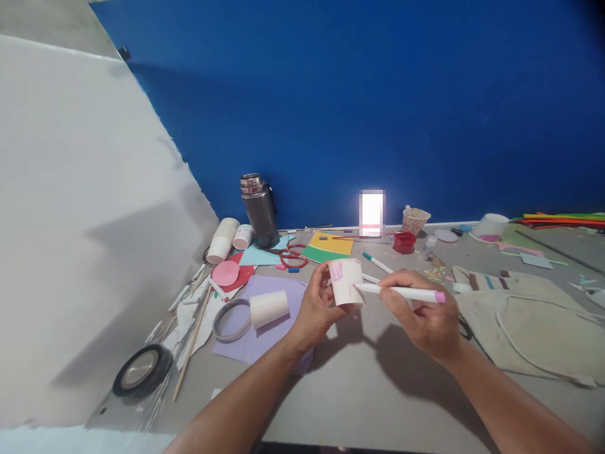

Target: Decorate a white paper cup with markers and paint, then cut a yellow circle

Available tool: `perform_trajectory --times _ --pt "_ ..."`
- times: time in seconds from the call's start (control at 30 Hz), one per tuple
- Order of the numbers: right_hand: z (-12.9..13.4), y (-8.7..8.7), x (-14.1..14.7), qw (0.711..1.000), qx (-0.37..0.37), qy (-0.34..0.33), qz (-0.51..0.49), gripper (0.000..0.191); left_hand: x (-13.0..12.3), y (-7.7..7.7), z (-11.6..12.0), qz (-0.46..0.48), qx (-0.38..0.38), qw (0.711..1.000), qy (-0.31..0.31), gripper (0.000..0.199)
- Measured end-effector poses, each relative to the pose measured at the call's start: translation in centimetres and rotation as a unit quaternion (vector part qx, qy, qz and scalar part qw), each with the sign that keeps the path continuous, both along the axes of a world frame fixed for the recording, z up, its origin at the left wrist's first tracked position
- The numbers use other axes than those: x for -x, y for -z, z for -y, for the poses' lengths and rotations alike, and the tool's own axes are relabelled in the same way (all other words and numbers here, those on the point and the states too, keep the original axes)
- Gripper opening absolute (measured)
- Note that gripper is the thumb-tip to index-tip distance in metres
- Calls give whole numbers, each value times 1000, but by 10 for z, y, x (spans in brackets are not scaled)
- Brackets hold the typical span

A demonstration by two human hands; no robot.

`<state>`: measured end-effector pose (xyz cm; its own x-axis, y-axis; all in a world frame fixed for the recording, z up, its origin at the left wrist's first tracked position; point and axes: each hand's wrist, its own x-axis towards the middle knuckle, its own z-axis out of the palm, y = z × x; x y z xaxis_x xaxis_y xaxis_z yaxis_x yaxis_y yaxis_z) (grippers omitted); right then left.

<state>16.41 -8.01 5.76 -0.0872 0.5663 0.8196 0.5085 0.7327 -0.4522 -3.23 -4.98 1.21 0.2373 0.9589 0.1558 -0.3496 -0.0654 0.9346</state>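
Note:
A white paper cup with pink-purple marks on its side is held above the table by my left hand, fingers round its left side and base. My right hand grips a white marker with a pink end. The marker's tip touches the cup's side, at a short pink line. Left of my left hand, another white paper cup lies on its side on purple paper, beside a roll of tape.
A dark metal flask stands at the back left near stacked paper cups. Red-handled scissors lie by coloured paper. A cloth bag is at the right, black tape at the front left. A blue panel rises behind.

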Motion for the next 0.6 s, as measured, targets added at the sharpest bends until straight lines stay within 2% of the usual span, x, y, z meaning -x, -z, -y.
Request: perform_trajectory --times 0.6 --pt "0 1 -5 1000 -7 1 -5 13 0 -7 1 26 32 999 17 99"
